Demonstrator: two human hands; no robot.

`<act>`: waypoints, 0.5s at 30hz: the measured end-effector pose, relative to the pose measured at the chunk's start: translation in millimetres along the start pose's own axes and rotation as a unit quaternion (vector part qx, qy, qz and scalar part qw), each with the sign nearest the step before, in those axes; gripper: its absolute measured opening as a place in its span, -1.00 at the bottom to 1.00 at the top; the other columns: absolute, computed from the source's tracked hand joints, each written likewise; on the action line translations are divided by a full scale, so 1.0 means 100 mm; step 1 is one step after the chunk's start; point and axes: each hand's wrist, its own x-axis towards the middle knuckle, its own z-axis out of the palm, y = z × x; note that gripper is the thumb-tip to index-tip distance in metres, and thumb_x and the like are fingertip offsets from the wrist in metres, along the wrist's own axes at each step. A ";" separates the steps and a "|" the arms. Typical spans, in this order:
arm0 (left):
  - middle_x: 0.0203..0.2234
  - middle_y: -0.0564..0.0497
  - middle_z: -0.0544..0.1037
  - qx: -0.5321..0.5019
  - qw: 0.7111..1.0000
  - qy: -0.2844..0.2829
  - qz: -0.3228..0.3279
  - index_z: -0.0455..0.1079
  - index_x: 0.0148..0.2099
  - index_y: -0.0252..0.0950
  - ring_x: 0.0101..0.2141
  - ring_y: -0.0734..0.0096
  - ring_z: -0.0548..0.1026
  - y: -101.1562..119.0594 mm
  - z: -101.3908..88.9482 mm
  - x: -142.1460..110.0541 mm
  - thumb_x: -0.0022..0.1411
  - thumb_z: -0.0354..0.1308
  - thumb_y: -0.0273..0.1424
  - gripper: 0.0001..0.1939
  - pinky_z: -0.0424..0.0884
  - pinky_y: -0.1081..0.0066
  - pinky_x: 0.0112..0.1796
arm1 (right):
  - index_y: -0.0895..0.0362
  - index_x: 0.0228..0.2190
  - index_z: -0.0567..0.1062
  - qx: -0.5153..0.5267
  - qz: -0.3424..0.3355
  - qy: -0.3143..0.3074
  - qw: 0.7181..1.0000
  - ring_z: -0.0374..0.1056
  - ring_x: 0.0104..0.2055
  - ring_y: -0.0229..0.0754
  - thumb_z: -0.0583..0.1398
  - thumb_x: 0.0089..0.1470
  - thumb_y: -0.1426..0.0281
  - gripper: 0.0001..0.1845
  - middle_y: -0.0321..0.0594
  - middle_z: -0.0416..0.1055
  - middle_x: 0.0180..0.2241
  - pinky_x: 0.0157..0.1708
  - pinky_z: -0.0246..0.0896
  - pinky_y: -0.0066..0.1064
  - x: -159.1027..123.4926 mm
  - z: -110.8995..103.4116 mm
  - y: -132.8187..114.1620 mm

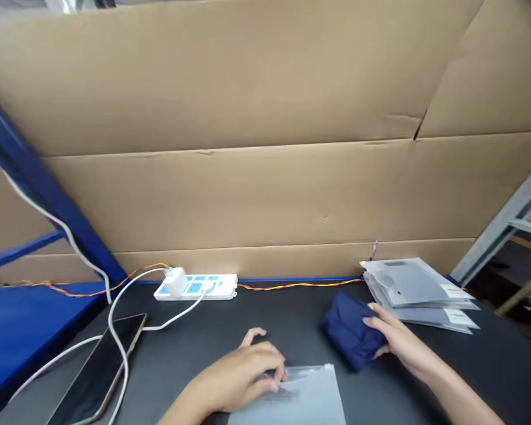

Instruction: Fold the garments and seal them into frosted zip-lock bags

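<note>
The bundle [351,330] is matt cloth — the pouch [316,395] smooth, translucent plastic — the wall [256,200] matt cardboard.

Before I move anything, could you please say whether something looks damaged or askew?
The cardboard has a small dark gap at upper right, breaking its surface; a white cable lies across the phone; the stacked bags sit unevenly.

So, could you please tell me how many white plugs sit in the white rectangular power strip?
2: a blocky white adapter toward the left end of the white rectangular power strip, and a smaller white plug toward its right end.
</note>
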 end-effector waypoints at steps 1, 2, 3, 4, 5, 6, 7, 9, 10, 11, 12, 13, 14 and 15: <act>-0.22 0.16 0.62 0.011 1.000 0.002 0.004 0.43 -0.15 -0.12 -0.07 0.41 0.49 0.01 0.00 0.01 0.34 0.20 -0.47 -0.89 -0.12 0.27 0.23 | -0.01 0.04 0.36 0.017 0.002 0.002 1.000 0.45 -0.17 -0.05 0.29 0.06 0.19 -0.49 -0.21 0.49 -0.11 -0.39 0.47 -0.32 0.01 0.02 -0.01; -0.25 0.17 0.62 0.027 1.000 0.007 0.006 0.43 -0.17 -0.13 -0.10 0.40 0.49 0.02 0.01 0.02 0.35 0.20 -0.45 -0.91 -0.07 0.27 0.20 | 0.00 0.04 0.36 0.036 0.003 -0.003 0.999 0.46 -0.14 -0.04 0.30 0.05 0.19 -0.48 -0.20 0.50 -0.11 -0.35 0.48 -0.29 0.00 0.06 -0.01; -0.30 0.16 0.61 0.053 0.998 0.017 0.006 0.43 -0.19 -0.13 -0.14 0.38 0.49 0.03 0.04 0.04 0.36 0.20 -0.44 -0.93 0.00 0.27 0.15 | 0.00 0.03 0.37 0.062 0.004 -0.016 0.998 0.46 -0.13 -0.03 0.31 0.04 0.21 -0.48 -0.20 0.51 -0.11 -0.31 0.48 -0.26 -0.01 0.12 -0.02; -0.33 0.15 0.60 0.082 0.996 0.029 0.004 0.42 -0.20 -0.15 -0.18 0.37 0.48 0.04 0.06 0.06 0.37 0.18 -0.43 -0.94 0.06 0.29 0.08 | 0.01 0.00 0.39 0.087 0.003 -0.038 0.996 0.47 -0.13 -0.03 0.31 0.04 0.23 -0.51 -0.20 0.52 -0.14 -0.27 0.48 -0.24 -0.03 0.19 -0.01; -0.35 0.13 0.59 0.108 0.993 0.040 0.004 0.42 -0.21 -0.16 -0.23 0.37 0.46 0.05 0.10 0.09 0.39 0.15 -0.42 -0.93 0.10 0.31 0.02 | 0.01 -0.02 0.41 0.106 -0.001 -0.065 0.992 0.48 -0.14 -0.04 0.31 0.04 0.25 -0.55 -0.21 0.52 -0.17 -0.25 0.47 -0.24 -0.05 0.27 -0.01; -0.36 0.12 0.58 0.127 0.991 0.047 0.005 0.41 -0.21 -0.17 -0.26 0.37 0.45 0.06 0.13 0.11 0.41 0.12 -0.43 -0.91 0.12 0.32 -0.04 | 0.01 -0.05 0.42 0.120 -0.005 -0.093 0.988 0.48 -0.16 -0.06 0.30 0.06 0.26 -0.60 -0.23 0.53 -0.20 -0.24 0.46 -0.25 -0.08 0.36 0.00; -0.36 0.12 0.58 0.137 0.989 0.051 0.008 0.40 -0.21 -0.17 -0.28 0.37 0.44 0.07 0.16 0.14 0.41 0.10 -0.44 -0.90 0.13 0.33 -0.06 | 0.02 -0.06 0.42 0.132 -0.008 -0.117 0.984 0.48 -0.18 -0.08 0.29 0.08 0.28 -0.63 -0.25 0.53 -0.23 -0.24 0.46 -0.26 -0.11 0.44 0.02; -0.35 0.13 0.58 0.134 0.989 0.055 0.013 0.38 -0.20 -0.18 -0.29 0.39 0.44 0.08 0.20 0.19 0.42 0.08 -0.47 -0.89 0.12 0.34 -0.07 | 0.02 -0.06 0.41 0.147 -0.009 -0.161 0.976 0.48 -0.21 -0.13 0.27 0.12 0.30 -0.67 -0.27 0.52 -0.25 -0.24 0.45 -0.28 -0.16 0.56 0.04; -0.36 0.13 0.58 0.128 0.990 0.061 0.012 0.38 -0.20 -0.18 -0.30 0.40 0.44 0.09 0.21 0.21 0.42 0.07 -0.48 -0.88 0.12 0.34 -0.07 | 0.02 -0.06 0.40 0.148 -0.007 -0.180 0.972 0.48 -0.22 -0.14 0.25 0.13 0.31 -0.68 -0.28 0.51 -0.25 -0.25 0.46 -0.29 -0.18 0.59 0.05; -0.36 0.14 0.57 0.121 0.990 0.071 0.009 0.38 -0.19 -0.18 -0.31 0.41 0.44 0.09 0.20 0.22 0.43 0.07 -0.48 -0.87 0.12 0.34 -0.06 | 0.02 -0.06 0.39 0.142 -0.004 -0.201 0.969 0.48 -0.22 -0.15 0.25 0.14 0.32 -0.69 -0.28 0.50 -0.24 -0.28 0.47 -0.30 -0.20 0.61 0.05; -0.36 0.14 0.57 0.114 0.990 0.084 0.004 0.39 -0.19 -0.18 -0.31 0.41 0.44 0.09 0.19 0.23 0.43 0.07 -0.47 -0.88 0.11 0.33 -0.06 | 0.03 -0.07 0.39 0.131 -0.001 -0.220 0.967 0.48 -0.24 -0.15 0.25 0.14 0.34 -0.69 -0.28 0.49 -0.23 -0.32 0.48 -0.32 -0.21 0.60 0.05; -0.37 0.15 0.57 0.107 0.990 0.097 -0.002 0.39 -0.20 -0.18 -0.32 0.41 0.44 0.08 0.18 0.24 0.43 0.09 -0.45 -0.89 0.11 0.32 -0.05 | 0.03 -0.08 0.40 0.115 0.000 -0.239 0.964 0.48 -0.25 -0.15 0.25 0.13 0.35 -0.70 -0.27 0.48 -0.22 -0.37 0.49 -0.34 -0.22 0.59 0.05; -0.37 0.15 0.57 0.102 0.989 0.108 -0.008 0.40 -0.21 -0.18 -0.32 0.41 0.44 0.07 0.17 0.24 0.41 0.12 -0.41 -0.91 0.10 0.31 -0.04 | 0.04 -0.09 0.40 0.097 0.000 -0.257 0.961 0.48 -0.28 -0.15 0.26 0.12 0.36 -0.70 -0.28 0.47 -0.22 -0.43 0.48 -0.37 -0.22 0.56 0.04; -0.36 0.14 0.57 0.099 0.988 0.116 -0.014 0.40 -0.23 -0.19 -0.31 0.40 0.45 0.06 0.17 0.24 0.39 0.16 -0.36 -0.92 0.09 0.29 -0.03 | 0.05 -0.10 0.41 0.081 0.001 -0.274 0.958 0.48 -0.31 -0.16 0.26 0.11 0.37 -0.70 -0.28 0.46 -0.23 -0.49 0.47 -0.40 -0.22 0.54 0.03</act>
